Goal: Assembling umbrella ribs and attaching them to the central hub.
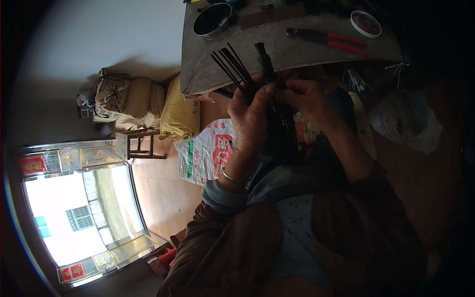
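My left hand is closed around a bundle of thin black rods, which fan out past the fingers toward the table. Its thumb presses on a dark slender shaft with a stepped, cylindrical black end pointing up and away. Close beside that thumb, my right hand has its fingers pinched together at the shaft; what exactly lies between them is too dark to make out. Below the hands, more long dark thin pieces hang down over my lap, partly lost in shadow.
Ahead stands a grey table bearing a round bowl of dark small parts, red-handled pliers and a small white-rimmed dish. A printed plastic sack, a wooden stool and stuffed sacks stand left.
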Tool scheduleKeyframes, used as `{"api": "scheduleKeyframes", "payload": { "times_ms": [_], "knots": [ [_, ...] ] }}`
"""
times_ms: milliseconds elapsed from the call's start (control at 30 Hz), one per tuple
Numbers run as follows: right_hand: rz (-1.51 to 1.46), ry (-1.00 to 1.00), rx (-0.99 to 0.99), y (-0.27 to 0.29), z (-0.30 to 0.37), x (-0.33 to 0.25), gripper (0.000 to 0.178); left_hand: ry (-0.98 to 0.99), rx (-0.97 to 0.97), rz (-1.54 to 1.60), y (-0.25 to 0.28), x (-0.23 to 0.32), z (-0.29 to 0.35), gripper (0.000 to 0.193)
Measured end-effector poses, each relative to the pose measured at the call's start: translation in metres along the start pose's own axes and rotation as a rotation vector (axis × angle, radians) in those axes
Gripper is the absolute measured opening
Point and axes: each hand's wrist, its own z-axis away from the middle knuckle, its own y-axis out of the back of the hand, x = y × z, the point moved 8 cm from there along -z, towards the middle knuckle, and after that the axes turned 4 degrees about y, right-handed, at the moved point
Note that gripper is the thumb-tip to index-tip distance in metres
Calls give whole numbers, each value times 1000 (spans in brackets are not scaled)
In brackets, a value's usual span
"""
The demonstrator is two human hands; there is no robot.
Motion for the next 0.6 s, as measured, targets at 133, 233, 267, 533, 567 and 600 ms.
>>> {"api": "scheduleKeyframes", "payload": {
  "times_ms": [133, 233, 267, 533, 567, 600],
  "knots": [
    [-2, -33, -18, 2, -1, 8, 25, -21, -8, 5, -1, 1, 5, 26],
    [-25, -99, -48, 1, -2, 11, 25, -81, 8, -87, -4, 9, 9, 25],
    [-97, -114, -93, -2, -3, 13, 25, -123, 4, -105, -6, 12, 11, 25],
    [-16, -44, -82, -10, 3, 3, 23, -130, 27, -116, -5, 18, 18, 25],
    [-46, -49, -66, -10, 5, 1, 22, -124, 5, -105, -6, 17, 17, 26],
    [-75, -55, -50, -10, 6, 0, 21, -118, -17, -94, -7, 17, 17, 26]
  ]
}}
